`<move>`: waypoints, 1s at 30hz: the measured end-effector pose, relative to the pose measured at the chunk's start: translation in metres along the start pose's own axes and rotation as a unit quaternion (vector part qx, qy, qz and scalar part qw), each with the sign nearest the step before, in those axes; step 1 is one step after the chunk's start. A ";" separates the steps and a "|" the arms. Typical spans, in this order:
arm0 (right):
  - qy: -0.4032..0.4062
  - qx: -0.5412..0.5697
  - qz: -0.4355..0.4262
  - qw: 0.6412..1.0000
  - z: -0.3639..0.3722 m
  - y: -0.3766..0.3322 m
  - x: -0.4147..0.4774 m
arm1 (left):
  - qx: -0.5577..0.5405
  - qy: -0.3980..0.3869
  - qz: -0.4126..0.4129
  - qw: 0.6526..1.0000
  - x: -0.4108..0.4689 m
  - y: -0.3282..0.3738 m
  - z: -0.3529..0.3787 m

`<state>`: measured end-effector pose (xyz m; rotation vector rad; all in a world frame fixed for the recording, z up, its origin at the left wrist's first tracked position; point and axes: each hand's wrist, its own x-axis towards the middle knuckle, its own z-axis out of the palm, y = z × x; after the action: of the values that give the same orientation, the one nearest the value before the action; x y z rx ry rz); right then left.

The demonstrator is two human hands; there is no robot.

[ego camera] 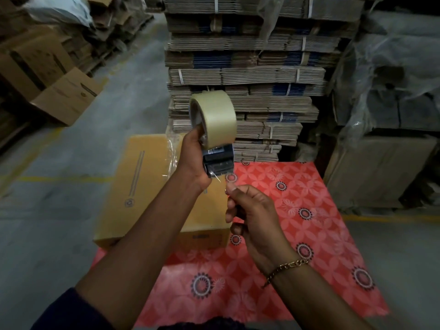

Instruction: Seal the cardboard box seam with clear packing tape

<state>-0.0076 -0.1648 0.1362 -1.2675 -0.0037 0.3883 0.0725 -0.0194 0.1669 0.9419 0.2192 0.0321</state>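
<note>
Overhead, tape dispenser raised above box

Leftmost, bare concrete floor (78, 148). Then cardboard box (152, 186) on red patterned mat (297, 210), print unreadable. Left hand (192, 158) gripping tape dispenser (214, 139); right hand (252, 210) pinching clear tape end (222, 179). Behind, stacked flat cartons (250, 67).

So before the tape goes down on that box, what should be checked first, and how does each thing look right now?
1. Tape dispenser firmly held in the left hand: ok.
2. Free tape end pinched by the right hand: looks ok, though the clear strip is hard to see.
3. Cardboard box flaps closed and flat: ok.
4. Box resting steady, partly on the red mat: ok.
5. Seam line located: cannot tell.
6. Tape touching the box: not ok, held above it.
</note>
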 end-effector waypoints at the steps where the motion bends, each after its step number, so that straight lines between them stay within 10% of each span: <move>1: 0.004 -0.001 0.002 1.000 0.000 0.002 0.002 | -0.003 0.003 -0.003 1.000 0.003 -0.002 -0.002; 25: 0.120 -0.028 0.230 0.965 -0.034 0.131 0.034 | 0.180 0.138 -0.174 0.958 0.057 -0.120 -0.112; 30: 0.119 -0.021 0.242 0.963 -0.041 0.134 0.039 | 0.588 0.038 -0.032 0.807 0.078 -0.120 -0.144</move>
<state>0.0001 -0.1585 -0.0089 -1.3451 0.5135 0.6545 0.1118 0.0341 -0.0251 2.1853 0.3536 -0.1508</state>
